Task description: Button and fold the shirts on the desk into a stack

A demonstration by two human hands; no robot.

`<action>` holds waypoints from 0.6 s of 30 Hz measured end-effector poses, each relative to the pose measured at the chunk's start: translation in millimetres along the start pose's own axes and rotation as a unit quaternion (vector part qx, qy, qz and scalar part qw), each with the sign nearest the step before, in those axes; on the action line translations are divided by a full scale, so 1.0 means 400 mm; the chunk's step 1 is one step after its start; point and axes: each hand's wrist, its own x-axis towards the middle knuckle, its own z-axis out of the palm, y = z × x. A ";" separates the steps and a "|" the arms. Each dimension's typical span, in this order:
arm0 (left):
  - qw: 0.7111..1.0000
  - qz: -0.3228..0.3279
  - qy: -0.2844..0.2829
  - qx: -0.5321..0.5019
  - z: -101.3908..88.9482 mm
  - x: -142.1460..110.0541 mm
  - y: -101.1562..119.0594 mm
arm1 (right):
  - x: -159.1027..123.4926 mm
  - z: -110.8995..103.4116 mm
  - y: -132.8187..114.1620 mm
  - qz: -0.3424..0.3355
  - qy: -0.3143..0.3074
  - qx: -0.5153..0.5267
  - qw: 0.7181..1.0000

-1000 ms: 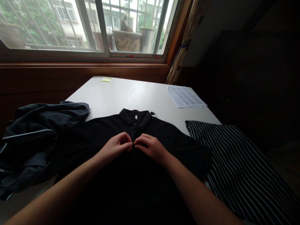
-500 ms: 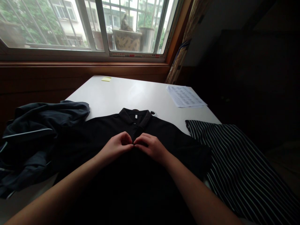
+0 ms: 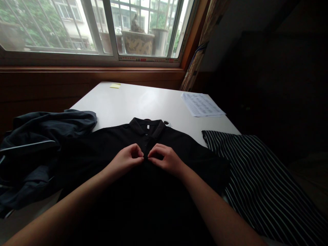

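A black polo shirt (image 3: 176, 140) lies spread on the white table, its collar toward the window and a small white label inside the neck. My left hand (image 3: 129, 156) pinches the shirt's button placket from the left, thumb and forefinger together. From the other side my right hand (image 3: 165, 157) pinches the same placket, a small gap from the left fingertips. Two small buttons show on the placket above my fingers. The cloth between the fingertips is too dark to make out in detail.
To the left lies a crumpled dark blue-grey garment (image 3: 51, 126) with pale piping. A black-and-white striped cloth (image 3: 256, 171) covers the right side. Printed papers (image 3: 201, 104) and a yellow sticky note (image 3: 115, 85) lie on the white table (image 3: 143, 99), below a window.
My fingertips, which were touching at the placket, are now slightly apart. One more button shows above them. The view has shifted a little.
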 end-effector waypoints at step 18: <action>0.998 -0.005 -0.001 -0.068 0.007 -0.003 0.003 | -0.003 0.001 0.006 -0.007 0.023 0.020 1.000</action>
